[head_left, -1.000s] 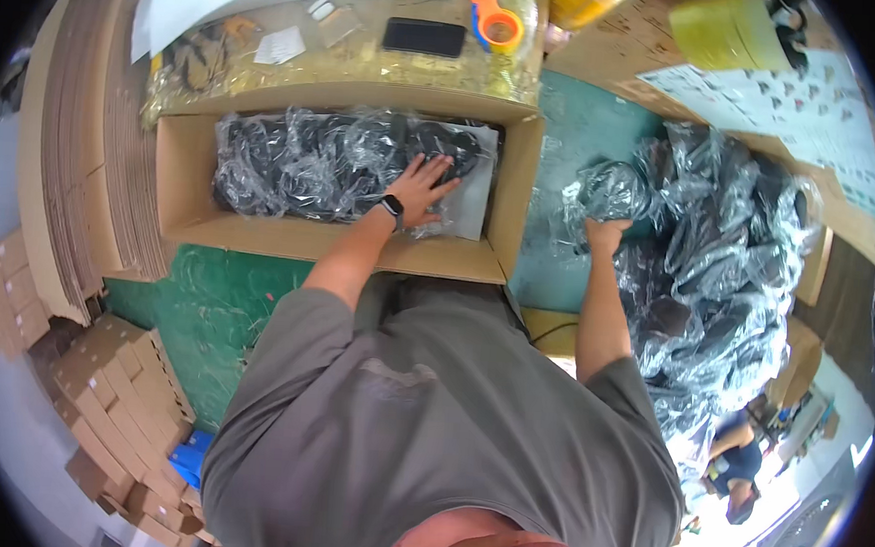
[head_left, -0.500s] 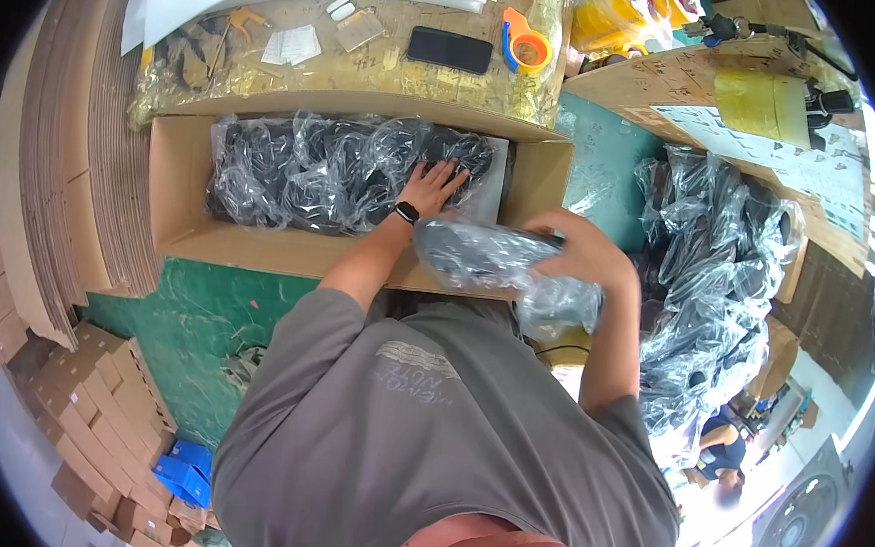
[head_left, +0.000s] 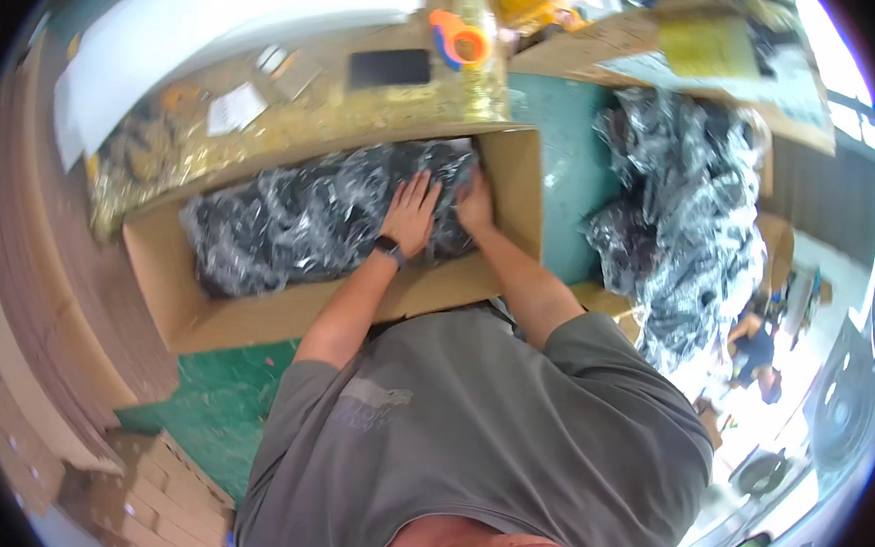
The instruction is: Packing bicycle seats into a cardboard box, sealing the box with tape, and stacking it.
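A long open cardboard box (head_left: 519,193) holds a row of dark items in clear plastic wrap (head_left: 300,220); their exact kind is hidden by the film. On top of the row, toward its right end, my left hand (head_left: 413,215) lies flat with its fingers stretched out. My right hand (head_left: 475,206) reaches inside the box, its fingers extended against the right end of the row, beside the end wall. A dark watch (head_left: 390,248) circles my left wrist. No separate item shows in either hand.
Behind the box, a film-covered bench (head_left: 307,105) carries a phone (head_left: 390,67), an orange-and-blue tape dispenser (head_left: 459,42) and white sheeting (head_left: 222,30). More plastic-wrapped dark items (head_left: 676,218) are heaped at right. Stacked flat cardboard (head_left: 68,251) stands left. Another person (head_left: 756,348) is far right.
My right hand has brought the wrapped item from the near side into the box's right end and let go of it. My left hand stays on the row. The whole view has tilted.
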`<act>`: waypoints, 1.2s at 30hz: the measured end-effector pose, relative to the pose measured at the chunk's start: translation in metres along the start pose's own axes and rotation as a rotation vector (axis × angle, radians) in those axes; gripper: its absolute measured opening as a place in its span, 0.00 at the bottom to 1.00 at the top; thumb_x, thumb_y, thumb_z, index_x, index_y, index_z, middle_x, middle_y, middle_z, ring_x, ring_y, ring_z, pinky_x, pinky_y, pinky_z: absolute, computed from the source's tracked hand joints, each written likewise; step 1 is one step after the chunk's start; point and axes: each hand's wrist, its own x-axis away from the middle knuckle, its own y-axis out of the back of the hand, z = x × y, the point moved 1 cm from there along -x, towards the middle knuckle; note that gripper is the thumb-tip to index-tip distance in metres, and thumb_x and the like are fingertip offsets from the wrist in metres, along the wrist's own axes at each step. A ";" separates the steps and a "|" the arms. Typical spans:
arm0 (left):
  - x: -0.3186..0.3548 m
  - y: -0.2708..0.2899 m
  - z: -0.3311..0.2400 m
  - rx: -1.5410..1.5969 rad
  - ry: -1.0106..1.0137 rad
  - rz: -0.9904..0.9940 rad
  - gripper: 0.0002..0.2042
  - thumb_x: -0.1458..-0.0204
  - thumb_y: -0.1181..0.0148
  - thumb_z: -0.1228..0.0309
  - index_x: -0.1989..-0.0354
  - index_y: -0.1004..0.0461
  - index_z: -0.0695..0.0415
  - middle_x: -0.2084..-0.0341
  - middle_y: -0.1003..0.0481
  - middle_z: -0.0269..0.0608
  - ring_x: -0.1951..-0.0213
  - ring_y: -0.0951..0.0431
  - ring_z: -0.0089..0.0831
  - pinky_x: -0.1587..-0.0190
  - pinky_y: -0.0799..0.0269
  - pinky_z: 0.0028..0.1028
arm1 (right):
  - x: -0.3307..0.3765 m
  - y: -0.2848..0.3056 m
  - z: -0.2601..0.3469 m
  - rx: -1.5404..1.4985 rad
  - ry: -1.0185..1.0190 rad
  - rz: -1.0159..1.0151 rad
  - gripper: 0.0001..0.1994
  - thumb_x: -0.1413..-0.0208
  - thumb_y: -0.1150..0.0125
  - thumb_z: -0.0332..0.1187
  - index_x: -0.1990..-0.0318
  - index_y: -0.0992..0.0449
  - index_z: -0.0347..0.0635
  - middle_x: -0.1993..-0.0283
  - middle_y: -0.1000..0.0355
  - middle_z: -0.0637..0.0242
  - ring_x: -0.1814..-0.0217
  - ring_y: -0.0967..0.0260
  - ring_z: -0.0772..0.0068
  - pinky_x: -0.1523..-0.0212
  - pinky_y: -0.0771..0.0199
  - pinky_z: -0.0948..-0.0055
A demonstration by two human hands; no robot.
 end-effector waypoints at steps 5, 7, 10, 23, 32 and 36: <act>0.008 -0.042 -0.042 -0.142 -0.096 0.185 0.38 0.37 0.40 0.53 0.24 0.43 0.62 0.21 0.48 0.52 0.20 0.53 0.46 0.20 0.62 0.55 | -0.047 0.074 0.043 -0.132 -0.133 0.755 0.25 0.36 0.39 0.36 0.34 0.27 0.36 0.44 0.21 0.49 0.43 0.22 0.54 0.39 0.26 0.56; 0.014 -0.077 -0.028 -0.247 0.007 0.374 0.40 0.36 0.44 0.50 0.22 0.46 0.62 0.20 0.48 0.46 0.18 0.56 0.40 0.20 0.67 0.55 | -0.076 0.180 0.091 -0.376 0.122 0.620 0.19 0.34 0.36 0.40 0.44 0.22 0.34 0.56 0.18 0.54 0.55 0.18 0.61 0.51 0.18 0.61; 0.018 -0.077 -0.035 -0.354 0.022 0.386 0.41 0.36 0.44 0.49 0.21 0.48 0.62 0.20 0.49 0.44 0.18 0.58 0.37 0.20 0.71 0.56 | -0.076 0.311 0.058 -0.494 -0.429 0.178 0.13 0.32 0.39 0.37 0.53 0.18 0.35 0.67 0.19 0.63 0.72 0.20 0.78 0.71 0.20 0.74; -0.018 -0.077 -0.053 -0.597 -0.014 0.351 0.21 0.40 0.41 0.59 0.43 0.20 0.56 0.41 0.21 0.46 0.31 0.31 0.44 0.29 0.40 0.54 | 0.010 0.301 -0.257 0.318 -0.446 0.175 0.65 0.62 0.16 0.47 0.22 0.57 0.30 0.34 0.38 0.41 0.32 0.35 0.38 0.32 0.30 0.49; -0.028 0.014 -0.104 0.393 0.601 -0.302 0.24 0.36 0.35 0.67 0.33 0.28 0.60 0.48 0.16 0.45 0.47 0.17 0.32 0.46 0.23 0.33 | -0.036 0.287 -0.115 0.147 -0.169 -0.057 0.46 0.47 0.23 0.45 0.27 0.41 0.29 0.27 0.40 0.37 0.28 0.39 0.32 0.29 0.35 0.48; 0.018 0.086 -0.134 0.048 0.611 -0.405 0.24 0.38 0.35 0.69 0.34 0.27 0.61 0.45 0.18 0.50 0.44 0.18 0.45 0.40 0.26 0.37 | -0.070 0.241 -0.002 -0.692 -0.094 -0.089 0.34 0.33 0.37 0.45 0.31 0.36 0.25 0.31 0.34 0.35 0.27 0.38 0.35 0.28 0.39 0.49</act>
